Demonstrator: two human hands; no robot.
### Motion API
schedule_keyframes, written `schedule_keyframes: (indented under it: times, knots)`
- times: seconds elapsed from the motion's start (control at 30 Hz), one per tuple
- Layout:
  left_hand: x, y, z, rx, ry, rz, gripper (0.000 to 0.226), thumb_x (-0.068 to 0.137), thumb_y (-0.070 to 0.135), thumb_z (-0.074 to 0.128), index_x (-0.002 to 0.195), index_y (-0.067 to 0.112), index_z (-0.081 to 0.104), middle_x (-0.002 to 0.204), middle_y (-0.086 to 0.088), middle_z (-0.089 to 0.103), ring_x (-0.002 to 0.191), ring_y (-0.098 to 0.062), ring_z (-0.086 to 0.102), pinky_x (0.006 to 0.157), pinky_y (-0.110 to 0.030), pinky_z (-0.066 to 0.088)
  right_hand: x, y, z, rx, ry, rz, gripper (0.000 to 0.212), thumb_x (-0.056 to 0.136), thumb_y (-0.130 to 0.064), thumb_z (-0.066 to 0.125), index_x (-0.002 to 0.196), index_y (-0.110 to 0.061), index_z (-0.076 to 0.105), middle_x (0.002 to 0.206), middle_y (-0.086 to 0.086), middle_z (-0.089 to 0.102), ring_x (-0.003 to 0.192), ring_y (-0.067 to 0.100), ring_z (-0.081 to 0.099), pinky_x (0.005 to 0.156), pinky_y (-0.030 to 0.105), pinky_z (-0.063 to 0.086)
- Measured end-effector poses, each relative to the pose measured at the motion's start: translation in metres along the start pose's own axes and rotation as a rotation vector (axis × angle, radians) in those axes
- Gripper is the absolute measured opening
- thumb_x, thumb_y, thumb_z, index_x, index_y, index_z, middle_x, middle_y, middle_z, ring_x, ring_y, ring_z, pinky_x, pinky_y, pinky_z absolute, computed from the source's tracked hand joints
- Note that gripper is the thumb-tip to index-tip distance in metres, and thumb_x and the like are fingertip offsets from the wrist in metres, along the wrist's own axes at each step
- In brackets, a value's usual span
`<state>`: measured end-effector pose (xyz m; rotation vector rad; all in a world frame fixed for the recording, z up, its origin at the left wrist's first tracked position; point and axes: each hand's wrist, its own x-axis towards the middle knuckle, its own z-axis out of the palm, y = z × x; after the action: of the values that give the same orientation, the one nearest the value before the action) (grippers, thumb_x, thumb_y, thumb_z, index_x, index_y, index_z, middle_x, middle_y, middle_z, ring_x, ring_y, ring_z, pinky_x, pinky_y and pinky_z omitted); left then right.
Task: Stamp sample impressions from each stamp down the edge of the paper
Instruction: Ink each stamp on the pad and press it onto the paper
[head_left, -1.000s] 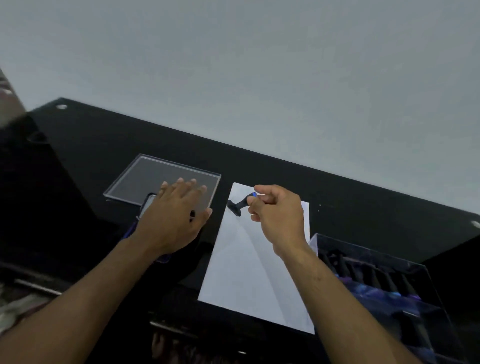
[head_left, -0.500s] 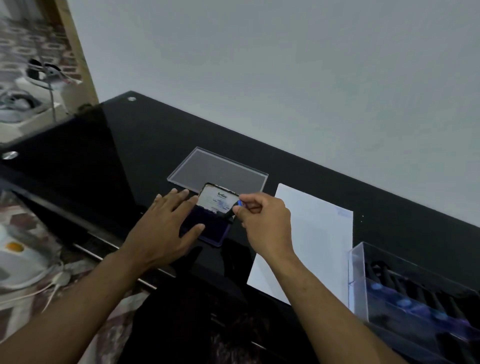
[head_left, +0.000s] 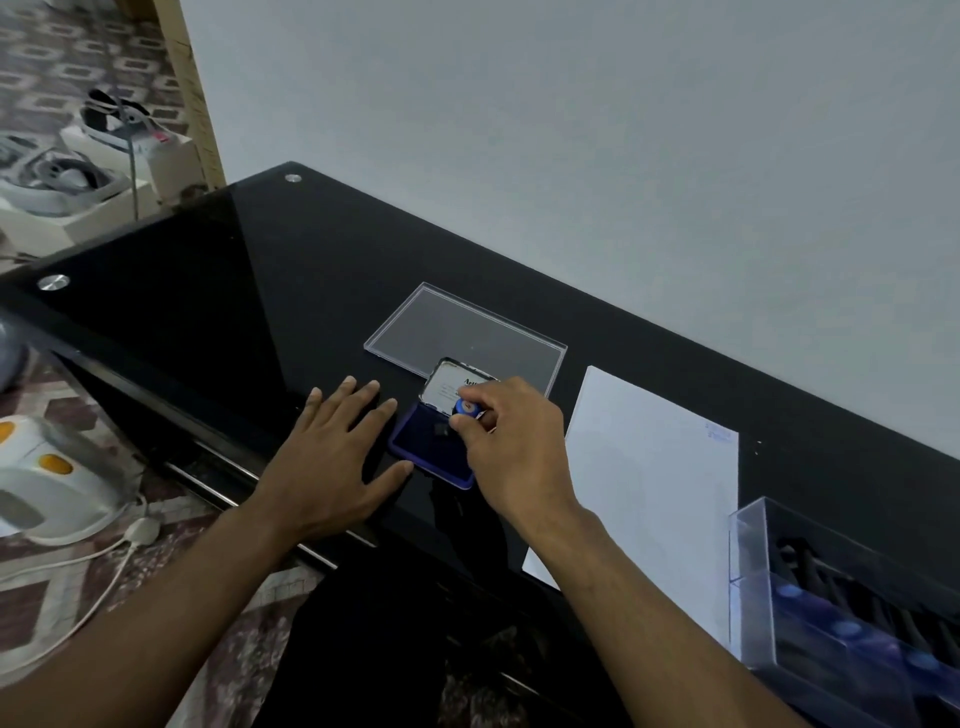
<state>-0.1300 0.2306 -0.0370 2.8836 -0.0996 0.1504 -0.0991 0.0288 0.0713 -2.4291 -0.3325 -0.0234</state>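
My right hand (head_left: 511, 447) now pinches a small stamp (head_left: 466, 408) by its blue-capped handle, fingers curled round it, and holds it down over the open ink pad (head_left: 423, 449). A second ago the same stamp was above the top edge of the white paper (head_left: 649, 467); half a second ago it was arriving at the pad's raised lid (head_left: 449, 387). Whether the stamp face touches the ink I cannot tell, since my fingers hide it.

My left hand (head_left: 337, 452) lies flat on the black glass table (head_left: 234, 291), fingers straight and spread, thumb against the pad's near left corner, steadying it as before.

The paper lies just right of the pad, with one faint blue mark near its far right corner (head_left: 719, 431). I judge this to be re-inking before the next impression.

Beyond the pad lies a clear lid (head_left: 467, 325); at far right a clear box (head_left: 831, 597) holds more stamps.
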Motion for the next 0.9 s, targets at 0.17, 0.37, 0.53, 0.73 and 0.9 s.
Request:
schedule_keyframes:
  times: [0.17, 0.37, 0.53, 0.73, 0.9]
  knots:
    - [0.0, 0.0, 0.004, 0.03, 0.013, -0.005, 0.093, 0.088, 0.083, 0.008, 0.155, 0.025, 0.034, 0.166, -0.003, 0.021, 0.156, -0.021, 0.004, 0.126, -0.049, 0.006, 0.004, -0.005, 0.001, -0.041, -0.063, 0.024, 0.029, 0.094, -0.023, 0.066, 0.122, -0.019, 0.068, 0.124, -0.002, 0.063, 0.108, 0.012, 0.061, 0.099, 0.025, 0.05]
    - [0.0, 0.001, 0.005, 0.054, 0.027, -0.008, 0.091, 0.089, 0.081, 0.008, 0.155, 0.025, 0.036, 0.166, -0.003, 0.023, 0.155, -0.021, 0.007, 0.126, -0.049, 0.008, 0.006, -0.003, 0.011, -0.11, -0.126, 0.026, 0.03, 0.095, -0.022, 0.064, 0.125, -0.019, 0.067, 0.128, -0.001, 0.059, 0.111, 0.015, 0.06, 0.094, 0.022, 0.048]
    - [-0.001, 0.001, 0.004, 0.054, 0.042, -0.006, 0.088, 0.09, 0.08, 0.012, 0.153, 0.024, 0.039, 0.164, -0.005, 0.027, 0.155, -0.023, 0.011, 0.126, -0.05, 0.01, 0.009, -0.002, 0.011, -0.143, -0.14, 0.013, 0.031, 0.095, -0.023, 0.063, 0.126, -0.02, 0.065, 0.128, -0.002, 0.059, 0.112, 0.013, 0.058, 0.097, 0.023, 0.045]
    - [0.0, 0.001, 0.007, 0.081, 0.029, -0.012, 0.086, 0.091, 0.079, 0.014, 0.154, 0.025, 0.036, 0.165, -0.004, 0.024, 0.155, -0.022, 0.007, 0.126, -0.049, 0.007, 0.01, -0.006, 0.006, -0.189, -0.163, 0.0, 0.026, 0.094, -0.023, 0.065, 0.118, -0.017, 0.07, 0.121, 0.0, 0.063, 0.106, 0.014, 0.062, 0.092, 0.023, 0.048]
    - [0.0, 0.001, 0.006, 0.073, 0.036, -0.016, 0.088, 0.091, 0.08, 0.011, 0.154, 0.025, 0.037, 0.165, -0.004, 0.025, 0.155, -0.022, 0.009, 0.126, -0.049, 0.009, 0.012, -0.007, 0.004, -0.202, -0.176, 0.01, 0.022, 0.093, -0.021, 0.065, 0.114, -0.017, 0.072, 0.117, 0.0, 0.066, 0.103, 0.014, 0.063, 0.086, 0.019, 0.047]
